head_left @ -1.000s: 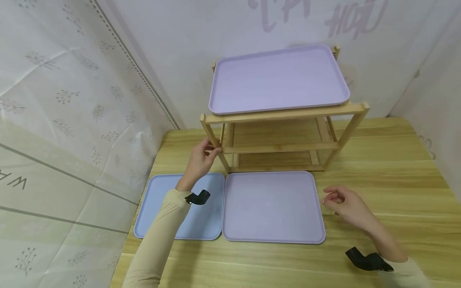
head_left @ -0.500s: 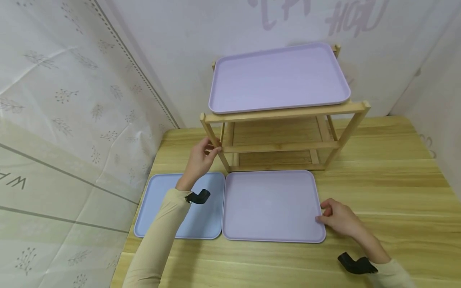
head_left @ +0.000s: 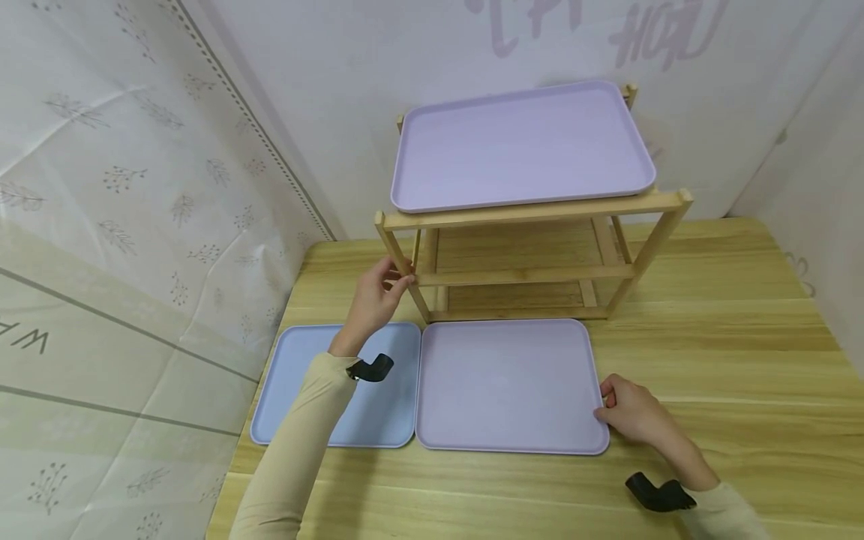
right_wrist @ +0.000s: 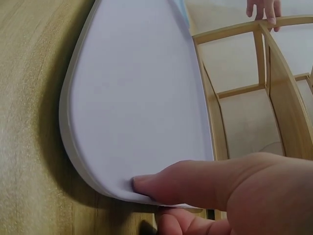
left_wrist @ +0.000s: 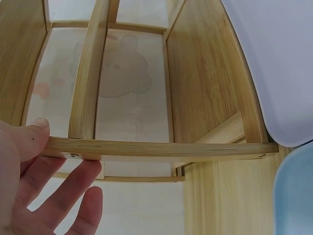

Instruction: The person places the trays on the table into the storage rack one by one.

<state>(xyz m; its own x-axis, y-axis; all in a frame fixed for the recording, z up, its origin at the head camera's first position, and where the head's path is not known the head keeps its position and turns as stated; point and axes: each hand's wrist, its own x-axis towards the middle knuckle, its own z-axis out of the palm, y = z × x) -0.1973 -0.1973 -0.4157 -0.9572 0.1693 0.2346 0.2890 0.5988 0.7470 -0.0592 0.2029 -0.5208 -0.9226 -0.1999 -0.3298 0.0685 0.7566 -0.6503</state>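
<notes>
My left hand (head_left: 373,300) grips the front left post of a wooden rack (head_left: 526,277), thumb in front and fingers behind, as the left wrist view (left_wrist: 54,181) also shows. At the right edge of a purple tray (head_left: 509,390) on the table, my right hand (head_left: 633,409) pinches the rim. In the right wrist view the thumb (right_wrist: 171,183) presses on the tray's inner face and the fingers curl beneath its edge. A second purple tray (head_left: 523,146) lies slightly askew on top of the rack.
A blue tray (head_left: 378,420) lies left of the lower purple tray, beneath my left forearm. The rack stands directly behind the purple tray on a wooden table (head_left: 729,330). A patterned cloth wall (head_left: 155,225) rises at the left, with a pale wall (head_left: 324,90) behind.
My right hand has come left and toward me from beside the lower purple tray and taken hold of its right rim. My left hand has stayed on the rack post.
</notes>
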